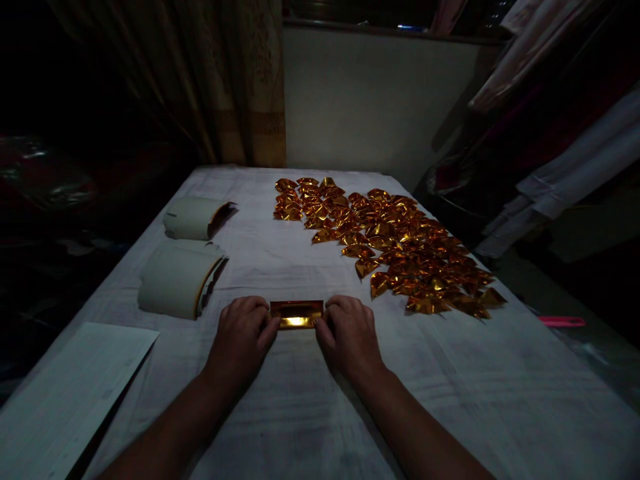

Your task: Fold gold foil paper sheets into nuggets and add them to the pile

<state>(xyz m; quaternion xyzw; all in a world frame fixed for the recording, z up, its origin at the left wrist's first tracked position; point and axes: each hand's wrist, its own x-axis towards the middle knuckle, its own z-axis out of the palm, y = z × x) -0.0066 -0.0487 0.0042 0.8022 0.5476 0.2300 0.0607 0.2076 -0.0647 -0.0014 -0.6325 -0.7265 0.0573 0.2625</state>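
A strip of shiny gold foil paper (297,313), folded into a narrow rectangle, lies crosswise between my hands near the middle of the table. My left hand (245,330) pinches its left end between thumb and fingers. At the other end my right hand (349,333) grips it the same way. The fingertips partly cover both ends of the strip. To the right and beyond, several folded gold foil pieces (385,230) with pointed ends are spread in a dense cluster on the cloth.
A white cloth covers the table (320,413). Two curved stacks of pale sheets (175,280) stand at the left. Nearer lies a flat white board or sheet (75,393). A curtain (240,87) and wall are behind; clothes (575,153) hang at right.
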